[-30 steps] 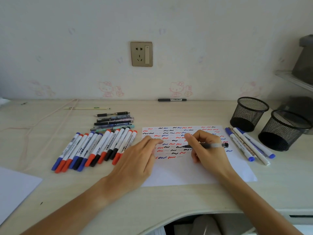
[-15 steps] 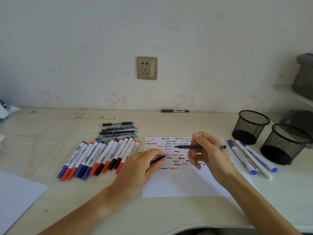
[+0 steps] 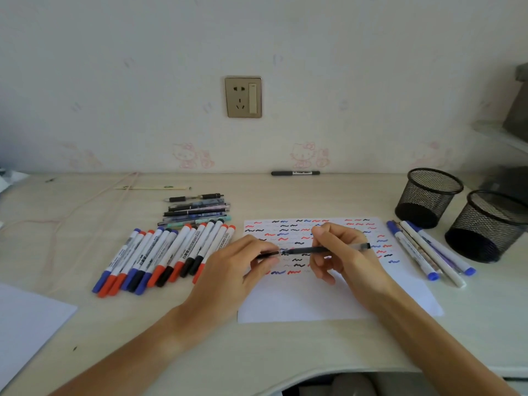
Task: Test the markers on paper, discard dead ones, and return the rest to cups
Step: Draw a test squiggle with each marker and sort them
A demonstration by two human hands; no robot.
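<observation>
Nearest the camera, two bare forearms reach over the rounded front edge of the pale wooden worktop (image 3: pixel 285 352). At the near left corner lies a blank white sheet (image 3: pixel 25 321).

The left hand (image 3: pixel 237 270) has its fingers curled, pinching a small black cap (image 3: pixel 268 254) between thumb and fingertips. The right hand (image 3: pixel 345 255) grips a slim black pen (image 3: pixel 323 248) near its middle, fingers wrapped round the barrel, which lies nearly level above the paper. The pen's tip points left toward the cap; the two are end to end, and whether they touch cannot be told.

Under both hands lies the test paper (image 3: pixel 328 304), its far half covered with rows of short red, blue and black squiggles, its near half bare.

Left of the paper, a row of whiteboard markers (image 3: pixel 163 258) with red, blue and black caps lies side by side, touching one another. Just beyond them sits a small stack of thinner pens (image 3: pixel 197 211). Right of the paper lie four markers (image 3: pixel 428 252), close together, several with blue caps.

Farther right stand two black mesh cups (image 3: pixel 428 195), upright, just beside each other. A pale pencil-like stick (image 3: pixel 154 188) lies farther back on the left, and one black marker (image 3: pixel 295 173) lies along the wall. Above it on the wall is a socket plate (image 3: pixel 243 97).
</observation>
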